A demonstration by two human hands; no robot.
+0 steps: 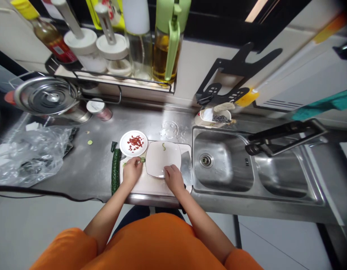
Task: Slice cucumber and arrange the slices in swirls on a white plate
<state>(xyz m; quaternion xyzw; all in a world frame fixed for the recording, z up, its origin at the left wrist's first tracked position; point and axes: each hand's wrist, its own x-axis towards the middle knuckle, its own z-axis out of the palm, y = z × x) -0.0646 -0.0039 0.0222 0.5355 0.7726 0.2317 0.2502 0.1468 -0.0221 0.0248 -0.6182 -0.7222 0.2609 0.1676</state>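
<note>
My left hand (132, 171) is closed at the left side of a white square plate (156, 161), its fingertips pinched on a small green cucumber piece (142, 159). Over the plate's lower right part is my right hand (174, 178), fingers pressed together; whatever they hold is too small to make out. One curved green strip (163, 146) lies near the plate's far edge. Beneath the plate is a pale cutting board (153, 186). A wide knife blade (186, 165) rests on its right side. Left of the board lies a long cucumber (115, 172), with a cut-off end (113, 146) beyond it.
A round white plate (122, 144) holds chopped red bits. Plastic bags (35, 153) and a lidded pot (49, 95) are at left. On the right is a double sink (224, 165) with a black faucet (286, 137). Bottles and jars stand on a wall rack (145, 79).
</note>
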